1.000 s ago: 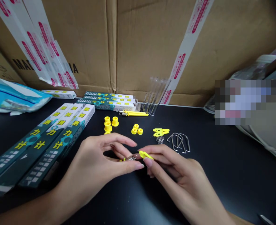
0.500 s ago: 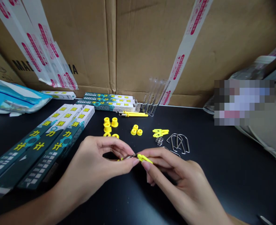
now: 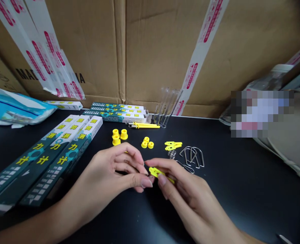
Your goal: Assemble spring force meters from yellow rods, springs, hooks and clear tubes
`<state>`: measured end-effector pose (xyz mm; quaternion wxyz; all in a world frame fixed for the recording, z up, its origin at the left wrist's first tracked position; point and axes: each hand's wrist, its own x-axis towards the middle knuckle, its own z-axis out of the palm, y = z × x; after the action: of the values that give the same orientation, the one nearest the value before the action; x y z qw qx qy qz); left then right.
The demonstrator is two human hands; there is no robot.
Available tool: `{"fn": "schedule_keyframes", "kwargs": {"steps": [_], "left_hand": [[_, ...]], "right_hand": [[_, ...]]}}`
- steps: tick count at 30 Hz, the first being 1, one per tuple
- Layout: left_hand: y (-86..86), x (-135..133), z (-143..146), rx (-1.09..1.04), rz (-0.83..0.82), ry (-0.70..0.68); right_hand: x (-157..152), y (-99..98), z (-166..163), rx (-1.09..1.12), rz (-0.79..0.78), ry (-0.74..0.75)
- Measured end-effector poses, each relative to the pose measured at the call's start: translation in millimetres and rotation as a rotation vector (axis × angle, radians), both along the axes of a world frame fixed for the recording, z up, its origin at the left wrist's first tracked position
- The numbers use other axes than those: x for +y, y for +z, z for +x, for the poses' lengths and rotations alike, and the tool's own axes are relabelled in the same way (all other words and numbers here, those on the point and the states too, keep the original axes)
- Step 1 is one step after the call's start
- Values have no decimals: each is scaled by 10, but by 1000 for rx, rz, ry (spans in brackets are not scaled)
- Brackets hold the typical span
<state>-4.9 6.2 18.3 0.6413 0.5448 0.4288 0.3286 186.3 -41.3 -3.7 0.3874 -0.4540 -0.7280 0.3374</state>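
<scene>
My left hand (image 3: 114, 174) and my right hand (image 3: 188, 196) meet low over the black table (image 3: 241, 189). The right hand pinches a flat yellow plastic piece (image 3: 155, 172) between thumb and fingers. My left fingers are closed against the end of that piece; the small part they pinch is hidden behind them. Just beyond the hands lie yellow caps (image 3: 119, 135), smaller yellow rings (image 3: 147, 143), two more flat yellow pieces (image 3: 173, 145), a small spring (image 3: 172, 154) and bent wire hooks (image 3: 192, 156).
Three long green boxes (image 3: 50, 156) lie at the left, with more boxes (image 3: 116, 113) and a yellow assembled rod (image 3: 145, 125) at the back. Clear tubes (image 3: 166, 106) lean on the cardboard cartons (image 3: 155, 51). A blue bag (image 3: 17, 108) lies far left.
The hands have closed together and dropped slightly. The small metal part seen between the left fingertips is now hidden, and the yellow piece sits deeper in my right fingers.
</scene>
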Motion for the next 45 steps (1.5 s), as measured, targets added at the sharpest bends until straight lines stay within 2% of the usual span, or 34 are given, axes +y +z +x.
{"fn": "schedule_keyframes", "kwargs": {"steps": [8, 13, 15, 19, 26, 30, 34, 38, 40, 45], "left_hand": [[10, -71, 49, 21, 57, 17], [-16, -81, 54, 193, 159, 17], [-38, -91, 49, 299, 306, 4], [-65, -121, 31, 505, 700, -55], [-99, -188, 9, 582, 1069, -6], [-147, -190, -6, 548, 1133, -33], [-178, -173, -23, 584, 1127, -40], [-202, -168, -34, 658, 1127, 30], [-204, -171, -34, 685, 1181, 42], [-166, -181, -20, 780, 1377, -25]], "right_hand": [[25, 46, 33, -98, 64, -28], [46, 57, 44, -96, 92, -24], [46, 56, 45, -91, 100, -47], [49, 53, 47, -96, 81, -67], [61, 70, 24, -105, 0, -65], [53, 82, 13, -82, -75, -68], [95, 56, 23, -7, -190, -50], [151, 23, 42, 96, -270, -8], [154, 23, 43, 128, -290, -8], [126, 38, 23, 199, -356, -6]]}}
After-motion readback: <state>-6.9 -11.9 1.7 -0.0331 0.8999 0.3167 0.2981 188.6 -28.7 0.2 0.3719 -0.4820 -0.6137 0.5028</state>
